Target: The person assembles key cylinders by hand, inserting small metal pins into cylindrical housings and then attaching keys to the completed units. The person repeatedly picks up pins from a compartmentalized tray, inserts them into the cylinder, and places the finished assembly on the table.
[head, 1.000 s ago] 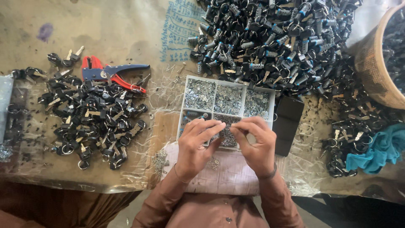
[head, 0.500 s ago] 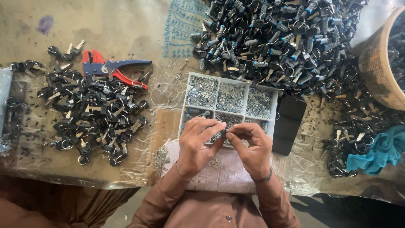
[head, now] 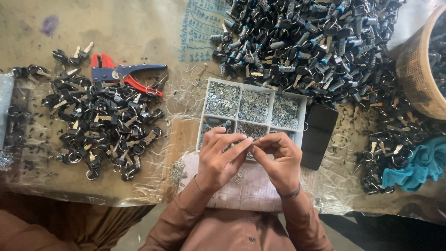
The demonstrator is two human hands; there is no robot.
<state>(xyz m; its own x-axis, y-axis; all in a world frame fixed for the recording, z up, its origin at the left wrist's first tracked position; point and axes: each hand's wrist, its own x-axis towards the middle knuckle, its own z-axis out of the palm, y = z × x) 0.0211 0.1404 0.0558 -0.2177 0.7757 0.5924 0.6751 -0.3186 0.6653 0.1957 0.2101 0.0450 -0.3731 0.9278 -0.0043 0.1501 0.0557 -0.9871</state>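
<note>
My left hand (head: 219,159) and my right hand (head: 280,159) meet fingertip to fingertip over the near edge of a white compartment tray (head: 302,111) that holds small metal parts. Between the fingertips I pinch a tiny metal piece; what it is stays too small to tell. Under both hands lies a pale cloth pad (head: 251,190). A heap of black keyed lock cylinders (head: 100,123) lies to the left, and a much larger heap (head: 302,42) lies beyond the tray.
Red-and-blue pliers (head: 125,74) lie left of the tray. A black phone (head: 319,135) sits at the tray's right edge. A woven basket (head: 418,69) stands far right, with a teal cloth (head: 418,165) below it. A plastic sheet covers the table.
Both hands stay joined over the tray's near edge; the fingers have shifted slightly around the small piece. The view has drifted a little.
</note>
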